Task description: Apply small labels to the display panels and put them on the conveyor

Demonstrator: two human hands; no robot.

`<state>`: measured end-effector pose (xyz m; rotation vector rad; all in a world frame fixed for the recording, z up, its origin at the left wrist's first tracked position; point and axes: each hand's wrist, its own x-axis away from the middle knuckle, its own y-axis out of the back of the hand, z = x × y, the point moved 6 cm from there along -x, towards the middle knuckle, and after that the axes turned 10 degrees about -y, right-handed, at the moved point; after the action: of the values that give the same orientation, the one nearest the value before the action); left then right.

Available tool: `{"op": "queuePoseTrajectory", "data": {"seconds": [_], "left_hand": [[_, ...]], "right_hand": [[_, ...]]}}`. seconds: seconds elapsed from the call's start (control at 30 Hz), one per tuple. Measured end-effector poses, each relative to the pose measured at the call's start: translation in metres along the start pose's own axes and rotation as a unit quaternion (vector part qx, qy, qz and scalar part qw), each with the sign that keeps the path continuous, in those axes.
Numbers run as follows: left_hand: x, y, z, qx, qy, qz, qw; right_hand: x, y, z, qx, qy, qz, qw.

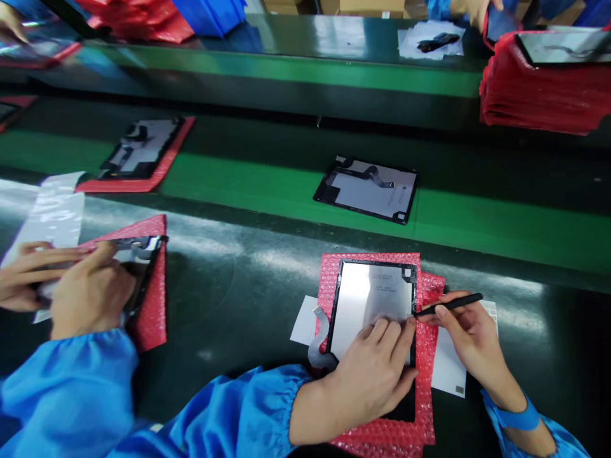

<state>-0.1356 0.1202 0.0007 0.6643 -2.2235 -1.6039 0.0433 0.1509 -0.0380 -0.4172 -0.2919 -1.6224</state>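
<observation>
A flat display panel [367,299] with a silvery back lies on red bubble wrap [427,356] on the dark bench. A grey ribbon cable [319,346] hangs off its left edge. My left hand [372,375] rests flat on the panel's lower half, fingers stretched out. My right hand [470,337] pinches a thin black stylus-like tool [453,303], whose tip touches the panel's right edge. White paper [449,372] lies under the wrap, beneath my right hand.
To my left, a co-worker's hands [90,296] work on another panel on red wrap. A green conveyor belt [501,229] carries a bare panel [367,189] and one on red wrap [143,149]. Red bubble bags [539,95] are stacked far right.
</observation>
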Motion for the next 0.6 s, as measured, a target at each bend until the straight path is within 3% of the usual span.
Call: {"op": "queuePoseTrajectory", "data": {"seconds": [0.13, 0.3, 0.43, 0.6], "left_hand": [[-0.001, 0.002, 0.003, 0.024, 0.004, 0.000, 1.000], [0.001, 0.001, 0.007, 0.066, 0.011, -0.022, 0.998], [0.003, -0.001, 0.010, 0.064, 0.024, -0.030, 0.997], [-0.007, 0.008, 0.008, 0.028, 0.023, -0.036, 0.999]], "right_hand": [[0.001, 0.014, 0.010, -0.016, 0.013, -0.041, 0.999], [0.014, 0.064, 0.030, 0.012, 0.071, -0.123, 0.990], [0.023, 0.094, 0.026, 0.049, 0.077, -0.131, 0.987], [0.023, 0.104, 0.013, 0.082, 0.075, -0.109, 0.988]]}}
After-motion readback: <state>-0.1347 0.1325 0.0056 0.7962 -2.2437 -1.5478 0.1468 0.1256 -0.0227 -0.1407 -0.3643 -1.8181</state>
